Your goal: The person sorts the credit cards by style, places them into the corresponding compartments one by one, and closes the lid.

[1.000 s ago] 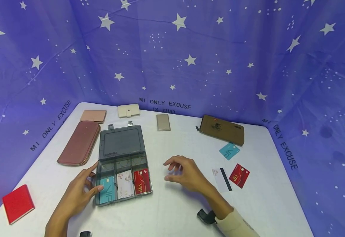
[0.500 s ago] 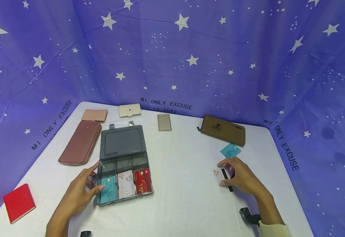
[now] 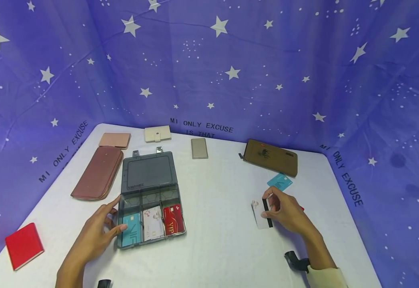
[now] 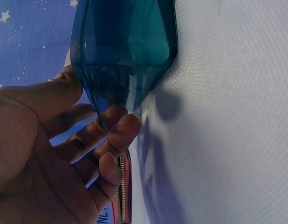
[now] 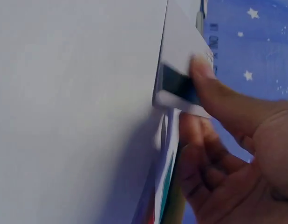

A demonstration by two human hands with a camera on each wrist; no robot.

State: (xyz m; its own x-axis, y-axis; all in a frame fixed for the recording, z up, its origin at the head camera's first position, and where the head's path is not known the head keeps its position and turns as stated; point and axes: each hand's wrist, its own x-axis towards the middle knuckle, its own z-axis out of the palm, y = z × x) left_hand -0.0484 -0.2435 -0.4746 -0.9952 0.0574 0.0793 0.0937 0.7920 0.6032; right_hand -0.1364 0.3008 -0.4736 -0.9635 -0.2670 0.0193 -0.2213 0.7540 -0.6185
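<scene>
A grey see-through compartment box [image 3: 149,172] lies with its lid folded back. Its front compartments hold a teal card [image 3: 131,231], a white card with a floral print [image 3: 153,223] and a red VIP card [image 3: 173,219]. My left hand [image 3: 93,232] grips the box's left side, thumb at the rim; in the left wrist view the fingertips sit under the edge of the teal-tinted wall [image 4: 153,42]. To the right, my right hand [image 3: 286,212] pinches a white card with a black stripe [image 3: 257,216], tilted up in the right wrist view. Behind that hand, another red card [image 3: 302,208] is mostly hidden.
A brown zip wallet [image 3: 271,158] lies at the back right, a teal card [image 3: 280,182] just before it. Along the back are a beige card case [image 3: 199,148], a cream snap wallet [image 3: 157,134] and a pink wallet [image 3: 115,140]. A maroon wallet [image 3: 97,174] and red notebook [image 3: 24,246] lie left.
My right hand has moved right from mid-table to the white striped card and now pinches it, shifting it slightly left and tilting it. The left hand stays at the box.
</scene>
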